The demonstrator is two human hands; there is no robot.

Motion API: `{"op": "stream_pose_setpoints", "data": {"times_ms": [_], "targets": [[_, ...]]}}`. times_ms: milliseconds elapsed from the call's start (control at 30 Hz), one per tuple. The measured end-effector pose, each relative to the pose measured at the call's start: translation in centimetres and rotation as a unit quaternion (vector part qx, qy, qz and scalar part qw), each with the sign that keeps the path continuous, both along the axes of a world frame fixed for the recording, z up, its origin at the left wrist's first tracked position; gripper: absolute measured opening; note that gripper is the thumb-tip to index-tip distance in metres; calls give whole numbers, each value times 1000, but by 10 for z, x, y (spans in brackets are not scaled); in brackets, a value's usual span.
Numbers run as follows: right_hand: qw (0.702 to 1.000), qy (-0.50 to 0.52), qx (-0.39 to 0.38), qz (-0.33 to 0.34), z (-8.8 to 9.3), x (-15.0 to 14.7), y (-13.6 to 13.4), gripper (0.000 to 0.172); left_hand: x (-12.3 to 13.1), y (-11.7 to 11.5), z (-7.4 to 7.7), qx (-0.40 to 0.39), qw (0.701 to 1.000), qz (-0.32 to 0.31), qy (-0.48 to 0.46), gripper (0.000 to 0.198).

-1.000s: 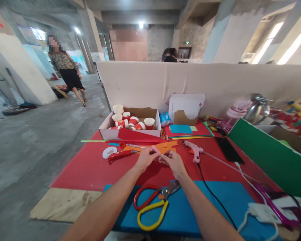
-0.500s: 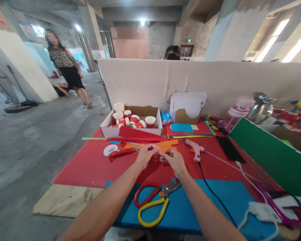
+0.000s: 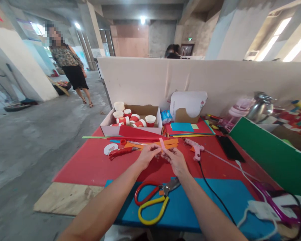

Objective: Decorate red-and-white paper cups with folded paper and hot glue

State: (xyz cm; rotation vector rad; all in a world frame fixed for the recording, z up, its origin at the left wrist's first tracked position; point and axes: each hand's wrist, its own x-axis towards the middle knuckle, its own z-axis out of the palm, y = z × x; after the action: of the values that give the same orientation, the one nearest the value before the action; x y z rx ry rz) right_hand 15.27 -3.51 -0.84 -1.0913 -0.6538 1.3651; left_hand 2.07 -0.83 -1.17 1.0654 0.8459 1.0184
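Note:
A small pink paper strip (image 3: 162, 144) stands up between my hands over the red sheet. The fingers of my right hand (image 3: 176, 160) pinch its lower end. My left hand (image 3: 149, 156) is closed too, its fingertips meeting the strip's base from the left. Orange paper strips (image 3: 171, 143) lie just beyond my fingers. To the left rest red-handled pliers (image 3: 120, 153) and a round white disc (image 3: 110, 149). A pink glue gun (image 3: 196, 149) lies on its side to the right. Large scissors (image 3: 154, 210) with one red and one yellow handle lie nearer me.
A white box (image 3: 105, 131) of red and white paper cups (image 3: 150, 121) stands at the back. At right are a black phone (image 3: 229, 148), a green panel (image 3: 268, 157) and cables. A blue sheet (image 3: 223, 201) covers the near edge. A person (image 3: 71, 67) walks on the left.
The pink strip has turned upright and now shows above my fingers. My hands have shifted slightly. The person at left has stepped a little closer.

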Motion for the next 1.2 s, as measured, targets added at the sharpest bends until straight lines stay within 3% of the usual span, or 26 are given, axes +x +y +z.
{"op": "stream_pose_setpoints", "data": {"times_ms": [167, 400, 967, 1200], "targets": [[1000, 20, 3, 3, 1, -4, -2, 39, 1, -3, 2, -1, 1000, -13, -2, 34], [998, -7, 9, 69, 2, -6, -3, 38, 0, -1, 4, 8, 999, 35, -16, 32], [998, 6, -15, 61, -1, -2, -1, 33, -1, 1, -2, 15, 999, 35, -8, 28], [997, -62, -14, 40, 0, -3, 0, 31, -1, 2, -4, 25, 999, 34, -6, 26]]}}
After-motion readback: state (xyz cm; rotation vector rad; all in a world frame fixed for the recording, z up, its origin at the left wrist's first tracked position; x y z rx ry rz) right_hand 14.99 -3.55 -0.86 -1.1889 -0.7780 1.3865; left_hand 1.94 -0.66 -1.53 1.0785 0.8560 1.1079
